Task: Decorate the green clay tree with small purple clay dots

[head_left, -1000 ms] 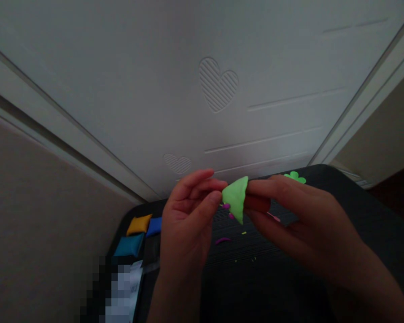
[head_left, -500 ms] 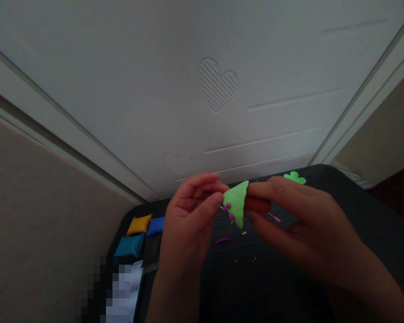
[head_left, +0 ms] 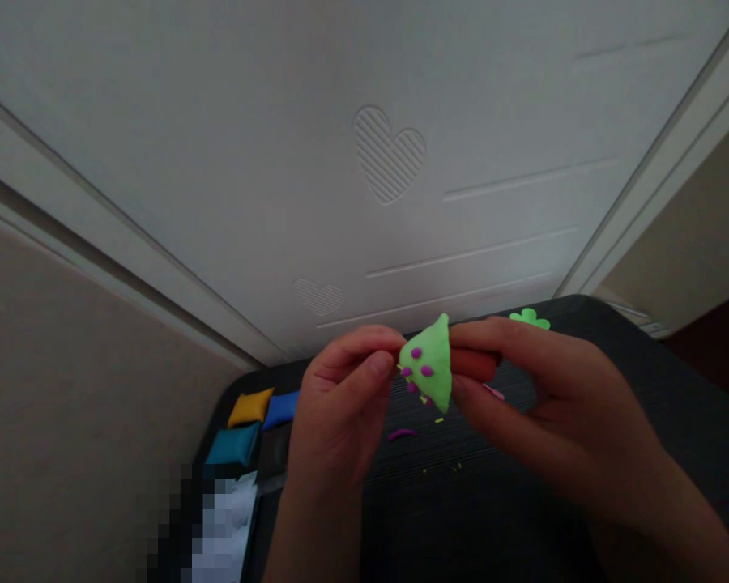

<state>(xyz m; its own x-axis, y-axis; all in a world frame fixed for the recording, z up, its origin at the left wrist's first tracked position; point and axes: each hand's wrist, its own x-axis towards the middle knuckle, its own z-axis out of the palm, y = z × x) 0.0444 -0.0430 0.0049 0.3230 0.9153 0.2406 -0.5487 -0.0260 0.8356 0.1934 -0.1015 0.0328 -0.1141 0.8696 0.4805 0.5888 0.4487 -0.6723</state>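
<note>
A clay mushroom (head_left: 432,368) is held up above the table, its pale green cap dotted with purple spots and small yellow bits. Its orange-red stem (head_left: 474,364) points right, between the thumb and fingers of my right hand (head_left: 552,397), which are closed on it near the cap's rim. At the cap's rounded left end, my left hand (head_left: 346,405) has thumb and forefinger pinched together against it. Whether a small bit is between those fingertips cannot be made out. Below the cap, a thin purple clay strip (head_left: 402,435) lies on the dark table.
On the dark table (head_left: 462,526) are yellow (head_left: 251,407), blue (head_left: 281,410) and teal (head_left: 234,445) clay packs at the left. A green flower-shaped piece (head_left: 530,319) lies at the back right, a pink tool (head_left: 494,392) under my right hand. A white panel (head_left: 249,162) rises behind.
The mushroom has been turned, so more purple spots on its cap face me. My left thumb and forefinger have drawn closer together at the cap's left end.
</note>
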